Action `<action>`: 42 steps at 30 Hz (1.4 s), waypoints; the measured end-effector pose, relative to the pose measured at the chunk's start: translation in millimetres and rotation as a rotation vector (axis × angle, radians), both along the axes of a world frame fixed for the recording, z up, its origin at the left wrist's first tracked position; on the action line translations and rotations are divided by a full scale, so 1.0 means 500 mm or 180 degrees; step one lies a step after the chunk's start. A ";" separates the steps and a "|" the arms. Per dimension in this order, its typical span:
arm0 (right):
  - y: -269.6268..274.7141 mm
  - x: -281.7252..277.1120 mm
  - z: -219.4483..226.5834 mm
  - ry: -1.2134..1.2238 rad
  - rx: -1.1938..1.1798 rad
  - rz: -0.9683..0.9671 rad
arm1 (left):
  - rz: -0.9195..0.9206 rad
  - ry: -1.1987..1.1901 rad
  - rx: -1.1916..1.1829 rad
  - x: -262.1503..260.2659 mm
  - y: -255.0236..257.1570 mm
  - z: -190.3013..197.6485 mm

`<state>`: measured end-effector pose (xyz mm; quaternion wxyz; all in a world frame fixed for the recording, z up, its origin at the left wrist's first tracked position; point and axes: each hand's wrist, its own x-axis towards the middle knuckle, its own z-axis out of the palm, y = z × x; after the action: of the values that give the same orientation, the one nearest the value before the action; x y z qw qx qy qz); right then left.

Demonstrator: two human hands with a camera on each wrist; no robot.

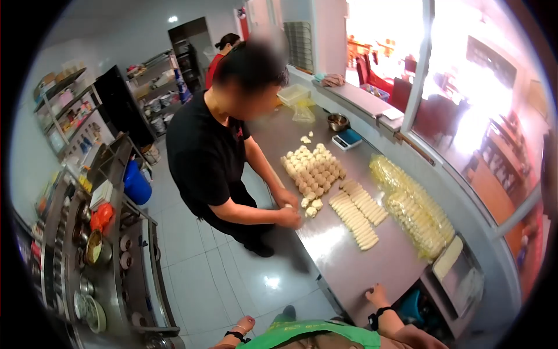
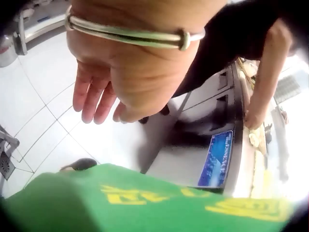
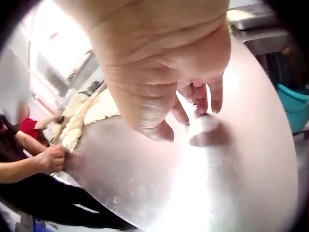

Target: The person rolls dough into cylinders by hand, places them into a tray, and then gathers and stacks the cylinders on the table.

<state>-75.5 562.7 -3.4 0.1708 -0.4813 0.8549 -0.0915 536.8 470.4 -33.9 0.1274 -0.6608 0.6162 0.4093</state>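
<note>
My left hand (image 1: 245, 324) hangs low beside the green apron (image 1: 314, 335), away from the table. In the left wrist view its fingers (image 2: 96, 99) are relaxed, and nothing is in them. My right hand (image 1: 378, 295) is at the near end of the steel table (image 1: 343, 273), fingertips right at the surface and the fingers loosely bent with nothing between them. Ahead of it lie two rows of finger-shaped dough rolls (image 1: 353, 224). Beyond those are rows of round dough pieces (image 1: 314, 171), with a few loose lumps (image 1: 312, 207) at the table's edge.
Across the table's left edge a person in black (image 1: 203, 157) works with both hands close together. Dough rolls under yellow plastic (image 1: 410, 206) line the wall side. A scale (image 1: 347, 139) and metal bowl (image 1: 337, 121) stand farther back; a tray (image 1: 456, 270) is at the right.
</note>
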 end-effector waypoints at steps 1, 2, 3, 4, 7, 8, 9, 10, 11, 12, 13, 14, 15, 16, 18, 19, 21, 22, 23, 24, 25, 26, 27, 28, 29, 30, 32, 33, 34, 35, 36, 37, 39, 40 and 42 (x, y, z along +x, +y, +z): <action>0.004 0.015 0.007 0.0118 -0.0250 -0.0166 | -0.0108 -0.0020 0.0060 0.028 -0.011 0.000; 0.001 0.031 0.014 -0.0201 -0.0092 -0.0406 | 0.0261 0.0130 0.0228 0.056 -0.024 -0.006; 0.010 0.051 0.019 -0.0543 0.0082 -0.0682 | 0.0607 0.0238 0.0425 0.092 -0.027 -0.004; 0.022 0.080 0.028 -0.0616 0.0045 -0.0806 | 0.0432 0.0141 0.0528 0.123 -0.031 0.018; 0.031 0.135 0.038 -0.0746 0.0300 -0.0833 | 0.1475 0.0241 0.0649 0.123 -0.061 0.075; 0.040 0.157 0.047 -0.0751 0.0332 -0.0929 | 0.1386 0.0215 0.0692 0.131 -0.075 0.072; 0.042 0.175 0.055 -0.0504 0.0295 -0.0761 | 0.1143 0.0214 0.0769 0.136 -0.088 0.061; 0.044 0.185 0.065 -0.0264 0.0260 -0.0573 | 0.0916 0.0211 0.0840 0.138 -0.094 0.050; 0.046 0.188 0.072 -0.0270 0.0287 -0.0609 | 0.0908 0.0385 0.0777 0.131 -0.098 0.048; 0.042 0.185 0.071 -0.0330 0.0364 -0.0583 | 0.0876 0.0369 0.0793 0.121 -0.099 0.045; 0.039 0.180 0.070 -0.0400 0.0428 -0.0560 | 0.1053 0.0604 0.0730 0.107 -0.099 0.042; 0.033 0.172 0.076 -0.0424 0.0419 -0.0590 | 0.1231 0.0839 0.0655 0.089 -0.104 0.040; 0.027 0.164 0.081 -0.0567 0.0600 -0.0556 | 0.1201 0.0948 0.0646 0.068 -0.108 0.036; 0.022 0.158 0.084 -0.0721 0.0787 -0.0510 | 0.1181 0.1048 0.0638 0.052 -0.109 0.033; 0.005 0.144 0.117 -0.0818 0.0904 -0.0415 | -0.0022 0.0632 0.0199 -0.002 -0.125 0.064; 0.002 0.143 0.138 -0.0953 0.0998 -0.0442 | -0.0178 0.0552 0.0127 -0.012 -0.130 0.053; 0.001 0.139 0.152 -0.0980 0.0995 -0.0470 | -0.0324 0.0471 0.0025 -0.039 -0.148 0.022; 0.000 0.135 0.152 -0.1003 0.0987 -0.0458 | -0.0233 0.0615 -0.0010 -0.047 -0.149 0.016; -0.004 0.123 0.146 -0.1098 0.1003 -0.0367 | -0.0145 0.0771 -0.0056 -0.059 -0.152 0.016; -0.009 0.109 0.140 -0.1189 0.1011 -0.0276 | -0.0144 0.0765 -0.0085 -0.071 -0.156 0.016; -0.011 0.104 0.133 -0.1214 0.0997 -0.0261 | -0.0198 0.0768 -0.0109 -0.076 -0.156 0.021; -0.015 0.097 0.128 -0.1240 0.1058 -0.0145 | -0.0255 0.0774 -0.0135 -0.078 -0.157 0.022; -0.022 0.088 0.124 -0.1253 0.1113 -0.0023 | -0.0244 0.0762 -0.0162 -0.084 -0.158 0.020; -0.026 0.078 0.121 -0.1258 0.1091 0.0008 | -0.0272 0.0639 -0.0098 -0.090 -0.158 0.018; -0.023 0.076 0.123 -0.1271 0.1084 0.0093 | -0.0292 0.0507 -0.0029 -0.093 -0.156 0.024; -0.023 0.076 0.124 -0.1283 0.1080 0.0177 | -0.0263 0.0486 -0.0050 -0.095 -0.153 0.029; -0.020 0.074 0.121 -0.1301 0.1041 0.0158 | -0.0192 0.0535 0.0014 -0.099 -0.138 0.035; -0.017 0.071 0.117 -0.1306 0.1011 0.0102 | -0.0181 0.0519 0.0012 -0.101 -0.134 0.037; -0.013 0.068 0.113 -0.1319 0.1016 0.0112 | -0.0268 0.0428 0.0027 -0.105 -0.130 0.037; -0.012 0.066 0.113 -0.1332 0.1004 0.0116 | -0.0357 0.0338 0.0041 -0.109 -0.128 0.034; -0.012 0.066 0.113 -0.1349 0.0992 0.0123 | -0.0351 0.0322 0.0040 -0.109 -0.128 0.017; -0.011 0.065 0.113 -0.1363 0.0990 0.0129 | -0.0505 0.0354 -0.0030 -0.106 -0.130 -0.009; -0.010 0.066 0.109 -0.1334 0.0925 0.0114 | -0.0672 0.0375 -0.0099 -0.118 -0.126 -0.001; -0.001 0.064 0.104 -0.1353 0.0933 0.0102 | -0.0669 0.0390 -0.0032 -0.127 -0.117 0.001; -0.003 0.068 0.108 -0.1371 0.0861 0.0107 | -0.0676 0.0408 0.0043 -0.148 -0.111 0.029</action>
<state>-41.6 561.1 50.6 0.4134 -0.4377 0.7951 -0.0739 462.7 415.1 -19.6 0.1348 -0.5634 0.6868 0.4390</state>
